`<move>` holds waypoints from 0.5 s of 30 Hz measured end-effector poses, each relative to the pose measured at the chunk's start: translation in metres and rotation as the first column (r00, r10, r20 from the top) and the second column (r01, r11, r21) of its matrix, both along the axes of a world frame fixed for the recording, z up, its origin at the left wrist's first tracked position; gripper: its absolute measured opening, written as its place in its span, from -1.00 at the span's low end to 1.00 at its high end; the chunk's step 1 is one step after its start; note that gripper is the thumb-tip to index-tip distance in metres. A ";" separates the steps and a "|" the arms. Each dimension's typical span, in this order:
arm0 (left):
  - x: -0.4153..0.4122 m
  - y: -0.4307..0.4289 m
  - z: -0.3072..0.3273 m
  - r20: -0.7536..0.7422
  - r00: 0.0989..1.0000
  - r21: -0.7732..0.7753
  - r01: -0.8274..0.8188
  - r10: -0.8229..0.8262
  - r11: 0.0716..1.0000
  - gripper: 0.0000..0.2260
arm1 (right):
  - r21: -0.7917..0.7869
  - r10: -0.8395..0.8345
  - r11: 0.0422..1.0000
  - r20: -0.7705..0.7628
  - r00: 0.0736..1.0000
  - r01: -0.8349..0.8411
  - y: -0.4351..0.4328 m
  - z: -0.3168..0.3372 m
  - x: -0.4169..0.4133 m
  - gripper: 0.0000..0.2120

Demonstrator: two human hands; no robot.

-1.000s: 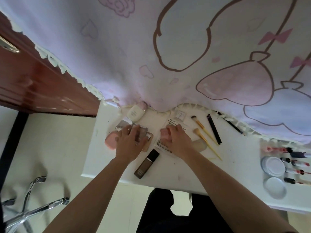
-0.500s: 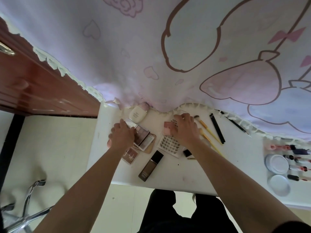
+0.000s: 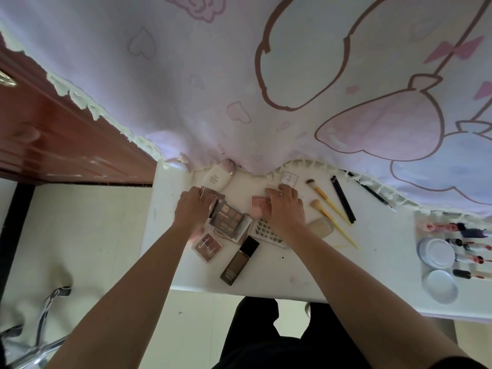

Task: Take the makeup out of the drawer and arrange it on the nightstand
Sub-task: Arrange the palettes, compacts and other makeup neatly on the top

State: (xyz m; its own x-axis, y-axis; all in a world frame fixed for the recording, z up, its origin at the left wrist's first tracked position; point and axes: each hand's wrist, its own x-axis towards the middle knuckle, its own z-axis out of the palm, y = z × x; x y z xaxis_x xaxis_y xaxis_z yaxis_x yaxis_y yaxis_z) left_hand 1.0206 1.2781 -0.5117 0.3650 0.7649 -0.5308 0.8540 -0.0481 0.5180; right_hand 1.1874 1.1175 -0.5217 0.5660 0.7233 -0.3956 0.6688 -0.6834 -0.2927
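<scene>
My left hand point(image 3: 193, 210) is near the left edge of the white tabletop point(image 3: 378, 272). Its fingers point(image 3: 204, 203) are curled around a small square case with a clear rosy lid point(image 3: 210, 194). Just beside this hand, toward the middle, lies a brown eyeshadow palette with a clear cover point(image 3: 230, 219), on top of other flat cases. Closer to the near edge lie a small square pink-brown palette point(image 3: 207, 246) and a brown glass foundation bottle with a black cap point(image 3: 239, 259), both flat.

My right hand point(image 3: 287, 210) is in the middle of the tabletop. Its bent fingers rest on the right part of a pink square blush compact point(image 3: 257, 207), but I cannot tell if they really grip it. My wrist covers part of a white card with rows of dark lashes point(image 3: 266, 231).

At the far edge, touching the fringe of the pink cartoon-print blanket point(image 3: 213, 89), lies a cream tube with a rosy cap point(image 3: 217, 176). A small white square box point(image 3: 289, 179) lies just beyond my right fingertips. More to the right lie two yellow-handled brushes point(image 3: 328, 209), a beige sponge point(image 3: 320, 227) and a black stick point(image 3: 343, 199). Near the right edge are two round white lids point(image 3: 438, 270) beside a row of lip glosses point(image 3: 468, 245).
</scene>
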 end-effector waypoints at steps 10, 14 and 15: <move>-0.009 -0.032 0.073 0.401 0.806 -0.447 -0.243 0.436 0.861 -0.74 | 0.278 0.117 0.961 -0.430 0.895 0.008 -0.005 0.072 -0.027 -0.03; -0.001 -0.055 0.095 0.444 0.846 -0.445 -0.078 0.295 0.892 -0.56 | 0.356 0.183 0.932 -0.304 0.935 -0.067 -0.024 0.103 -0.026 -0.16; 0.002 -0.061 0.100 0.450 0.836 -0.486 -0.068 0.316 0.871 -0.56 | 0.377 0.171 0.925 -0.291 0.942 -0.051 -0.032 0.109 -0.024 -0.20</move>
